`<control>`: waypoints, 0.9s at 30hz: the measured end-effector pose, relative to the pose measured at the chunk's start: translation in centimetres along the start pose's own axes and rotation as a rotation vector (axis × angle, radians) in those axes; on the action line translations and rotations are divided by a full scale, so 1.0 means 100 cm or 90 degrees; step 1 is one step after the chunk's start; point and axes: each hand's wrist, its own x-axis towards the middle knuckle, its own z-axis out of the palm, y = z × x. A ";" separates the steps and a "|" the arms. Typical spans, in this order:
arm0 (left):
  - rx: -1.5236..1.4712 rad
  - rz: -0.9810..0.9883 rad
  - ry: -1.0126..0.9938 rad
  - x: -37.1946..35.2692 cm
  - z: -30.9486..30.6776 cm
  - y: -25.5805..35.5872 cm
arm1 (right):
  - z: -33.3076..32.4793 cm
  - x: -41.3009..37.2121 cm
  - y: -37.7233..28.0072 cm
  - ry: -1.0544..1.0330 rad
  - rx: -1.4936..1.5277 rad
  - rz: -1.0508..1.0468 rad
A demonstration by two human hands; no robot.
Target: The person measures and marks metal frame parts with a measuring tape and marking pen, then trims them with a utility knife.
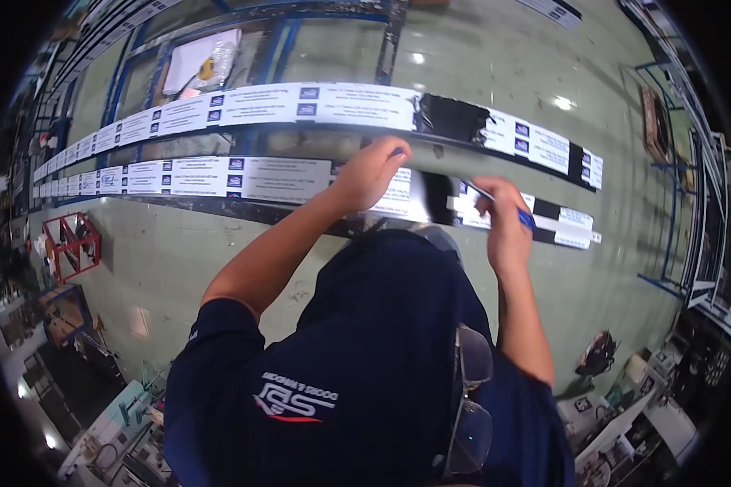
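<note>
My left hand point(374, 172) is closed above the nearer long profile point(288, 174), which is covered in white printed protective film. A small dark-blue end shows by its thumb; the rest of what it grips is hidden. Closed around a thin tool with a blue handle point(527, 219), my right hand point(508, 215) is over the right part of the same profile. The tool's slim end points left, toward a bare black section point(439, 197) between the hands. Whitish blur by that section is too smeared to make out.
A second film-covered profile point(260, 104) lies parallel farther away, with a torn black patch point(453, 119). Blue frame bars point(280, 53) support them. Behind lie white sheets with a yellow item point(207, 68). A red metal frame point(73, 246) stands on the floor at left.
</note>
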 end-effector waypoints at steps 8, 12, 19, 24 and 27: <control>0.028 -0.080 0.090 -0.048 0.023 0.045 | 0.028 0.020 -0.012 -0.183 0.097 0.011; 0.052 -0.034 0.120 -0.058 0.036 0.052 | 0.023 0.012 -0.003 -0.206 0.077 -0.007; -0.495 -0.308 0.191 -0.078 0.057 0.062 | 0.012 -0.010 0.007 -0.197 0.132 -0.109; -0.842 -0.413 0.359 -0.080 0.042 0.084 | 0.029 -0.028 0.005 -0.242 0.014 -0.233; -0.923 -0.358 0.373 -0.084 0.024 0.079 | 0.059 -0.026 -0.003 -0.247 0.004 -0.323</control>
